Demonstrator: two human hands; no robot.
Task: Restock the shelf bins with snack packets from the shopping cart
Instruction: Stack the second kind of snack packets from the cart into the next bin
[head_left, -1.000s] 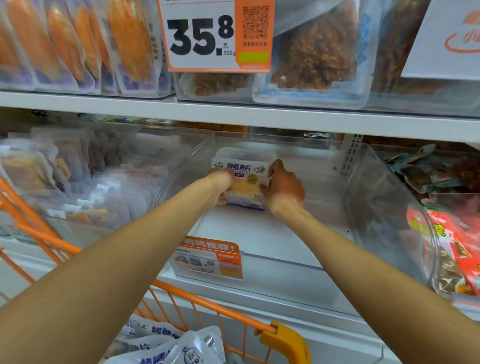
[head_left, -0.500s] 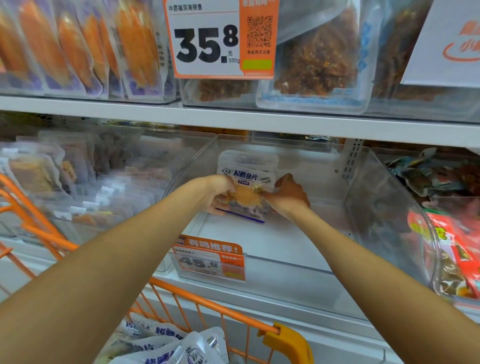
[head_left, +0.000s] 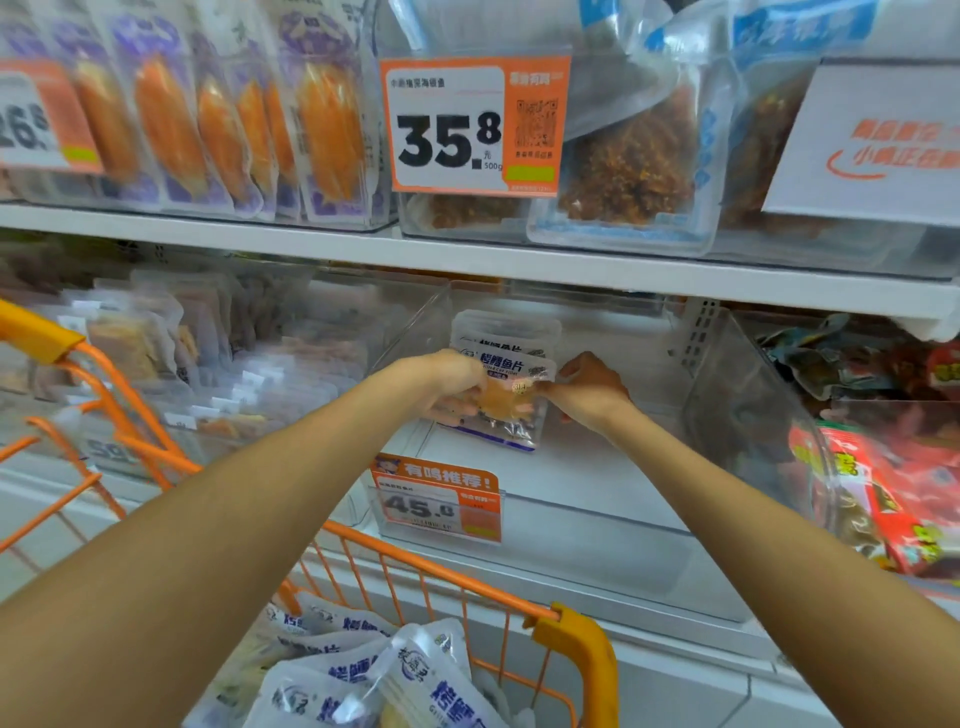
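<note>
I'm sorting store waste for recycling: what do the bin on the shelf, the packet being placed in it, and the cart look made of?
Bin: clear, glossy, rigid plastic; shelf shows through.
Packet: thin plastic film, printed top, clear window showing orange contents.
Cart: orange coated wire, likely metal; its yellow corner piece looks like plastic.

White shelving (head_left: 467, 260), seemingly pale tiled floor (head_left: 727, 696)
</note>
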